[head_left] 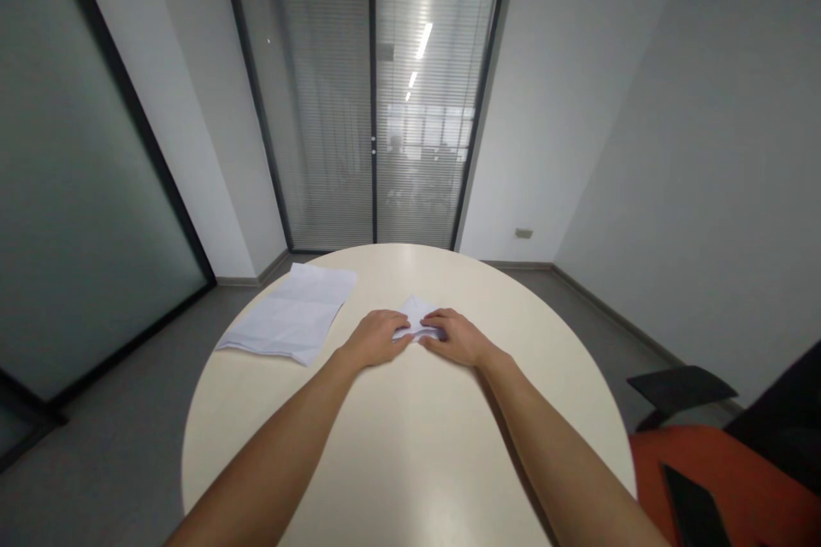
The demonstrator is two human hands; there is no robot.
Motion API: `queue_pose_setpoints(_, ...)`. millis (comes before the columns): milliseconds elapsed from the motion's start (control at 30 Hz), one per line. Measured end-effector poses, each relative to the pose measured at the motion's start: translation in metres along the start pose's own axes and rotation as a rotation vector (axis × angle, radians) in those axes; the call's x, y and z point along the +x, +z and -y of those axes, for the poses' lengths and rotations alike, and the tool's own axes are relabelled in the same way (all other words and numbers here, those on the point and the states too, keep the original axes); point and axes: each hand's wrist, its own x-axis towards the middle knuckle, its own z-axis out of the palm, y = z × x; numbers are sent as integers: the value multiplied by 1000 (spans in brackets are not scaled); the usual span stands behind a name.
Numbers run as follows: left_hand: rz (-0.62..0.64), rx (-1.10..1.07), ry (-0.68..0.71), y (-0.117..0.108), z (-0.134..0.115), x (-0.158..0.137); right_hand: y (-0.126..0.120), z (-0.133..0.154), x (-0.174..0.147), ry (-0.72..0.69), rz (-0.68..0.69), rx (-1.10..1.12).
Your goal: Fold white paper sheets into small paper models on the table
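A small folded sheet of white paper (pixel 415 313) lies on the round cream table (pixel 398 444), its far end coming to a point. My left hand (pixel 380 337) grips its left side, fingers bent over the top and thumb at the near edge. On the other side my right hand (pixel 457 337) holds the paper the same way, fingers curled on top and thumb along the near edge. Both thumbs sit close together at the near edge. The hands cover the left and right ends of the paper.
A stack of white paper sheets (pixel 292 312) lies at the table's far left edge. An orange chair (pixel 737 479) with black armrests stands at the right. Beyond the table are a glass door with blinds (pixel 416 188) and pale walls.
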Motion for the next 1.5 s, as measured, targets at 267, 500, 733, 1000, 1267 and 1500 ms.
queue_pose_setpoints(267, 15, 11, -48, 0, -1, 3, -1, 0, 1, 18, 7, 35)
queue_pose_setpoints(500, 13, 32, -88, -2, -1, 2, 0, -2, 1, 34, 10, 51)
queue_pose_setpoints(733, -5, 80, -115, -1, 1, 2, -2, -1, 2, 44, 16, 52)
queue_pose_setpoints(1000, 5, 92, -150, -3, 0, 2, -1, -6, 1, 148, 32, 82)
queue_pose_setpoints(1267, 29, 79, -200, -5, -1, 3, -2, -4, 1, 213, -38, 125)
queue_pose_setpoints(1500, 32, 68, -225, -1, 0, 3, -2, -8, 0, 238, -59, 87)
